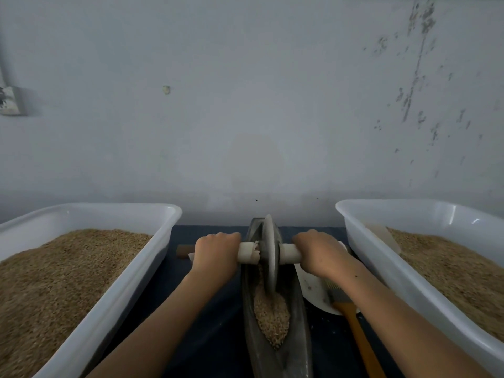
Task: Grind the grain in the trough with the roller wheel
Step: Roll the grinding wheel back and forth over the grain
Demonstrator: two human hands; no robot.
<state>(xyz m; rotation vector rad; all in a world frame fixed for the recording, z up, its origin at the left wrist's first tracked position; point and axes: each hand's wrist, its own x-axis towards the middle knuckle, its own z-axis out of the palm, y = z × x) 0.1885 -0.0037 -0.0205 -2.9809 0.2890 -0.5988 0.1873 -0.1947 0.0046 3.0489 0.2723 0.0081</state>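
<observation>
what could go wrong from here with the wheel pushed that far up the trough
1. The roller wheel sits near the far tip of the trough; pushed further, it may ride off the end.
2. The brush and plate lie under the right hand and forearm, which could knock them.
3. Grain heaped near the trough's rim may spill.

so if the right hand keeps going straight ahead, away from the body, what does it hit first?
Probably the wall. The right hand grips the axle handle, with only dark tabletop visible ahead; depth is unclear.
</observation>
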